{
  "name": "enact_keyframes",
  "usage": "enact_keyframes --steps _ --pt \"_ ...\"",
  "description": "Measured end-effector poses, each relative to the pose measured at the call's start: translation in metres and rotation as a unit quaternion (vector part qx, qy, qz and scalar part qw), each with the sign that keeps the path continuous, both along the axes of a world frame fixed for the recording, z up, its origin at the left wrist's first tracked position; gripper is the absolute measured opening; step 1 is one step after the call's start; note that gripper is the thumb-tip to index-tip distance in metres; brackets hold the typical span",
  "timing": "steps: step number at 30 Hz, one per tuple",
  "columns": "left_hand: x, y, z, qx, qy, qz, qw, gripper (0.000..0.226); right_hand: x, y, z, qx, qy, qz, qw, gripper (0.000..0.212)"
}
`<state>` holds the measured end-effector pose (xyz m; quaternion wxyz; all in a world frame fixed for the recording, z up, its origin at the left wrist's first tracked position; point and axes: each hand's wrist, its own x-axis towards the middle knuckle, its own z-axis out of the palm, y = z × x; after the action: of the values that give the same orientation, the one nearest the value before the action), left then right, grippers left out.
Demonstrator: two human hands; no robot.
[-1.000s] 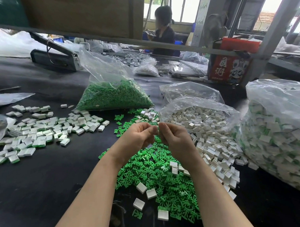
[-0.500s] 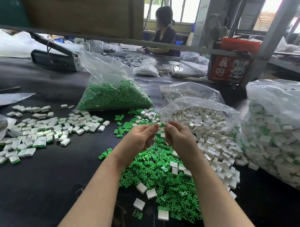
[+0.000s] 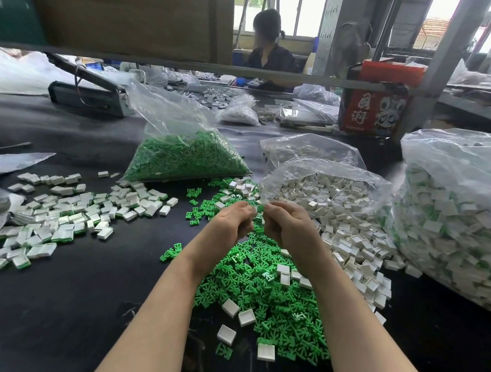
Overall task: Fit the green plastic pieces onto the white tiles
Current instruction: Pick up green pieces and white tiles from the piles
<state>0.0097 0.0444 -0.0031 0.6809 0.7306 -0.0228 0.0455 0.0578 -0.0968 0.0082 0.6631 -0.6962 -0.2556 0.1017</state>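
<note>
My left hand [image 3: 232,224] and my right hand [image 3: 289,226] meet above the table, fingertips together. Between them a small green plastic piece [image 3: 260,209] shows, pinched by both hands; whether a white tile is held behind it is hidden by the fingers. Below my hands lies a heap of loose green pieces [image 3: 263,292] with a few white tiles [image 3: 230,307] among them. More white tiles [image 3: 356,245] spill from an open bag to the right.
A bag of green pieces [image 3: 184,156] stands behind, a bag of white tiles [image 3: 322,185] beside it. Fitted tiles [image 3: 71,213] are spread at the left, and a large bag of them [image 3: 454,221] stands at the right. A person sits beyond the shelf rail.
My hands drew slightly apart half a second ago and have come back together, with the green piece now showing between the fingertips.
</note>
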Motion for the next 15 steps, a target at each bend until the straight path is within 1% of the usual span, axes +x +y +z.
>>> enact_keyframes --steps 6,8,9,10,12,15 --pt "0.0004 0.0037 -0.0016 -0.027 0.002 -0.017 0.999 0.016 0.0003 -0.0028 0.0001 -0.014 -0.007 0.012 1.000 0.032" --pt "0.0006 0.0044 -0.0010 -0.047 0.006 -0.015 0.999 0.022 0.0004 -0.0037 0.0006 -0.012 -0.001 0.025 1.000 0.033" --pt "-0.0004 0.0052 -0.0011 -0.054 -0.001 -0.019 0.998 0.022 0.0004 -0.0047 0.0011 -0.007 0.006 0.035 0.999 0.034" --pt "-0.0021 0.0047 0.0004 -0.057 -0.013 -0.029 0.998 0.015 0.0006 -0.0059 0.0015 -0.002 0.013 0.046 0.999 0.035" --pt "-0.0037 0.0055 0.0020 -0.045 -0.026 -0.038 0.998 0.022 0.0007 -0.0084 0.0026 -0.002 0.021 0.067 0.998 0.035" --pt "-0.0038 0.0071 0.0021 -0.031 -0.021 -0.030 0.999 0.020 -0.0003 -0.0101 0.0035 -0.028 0.016 0.075 0.997 0.029"
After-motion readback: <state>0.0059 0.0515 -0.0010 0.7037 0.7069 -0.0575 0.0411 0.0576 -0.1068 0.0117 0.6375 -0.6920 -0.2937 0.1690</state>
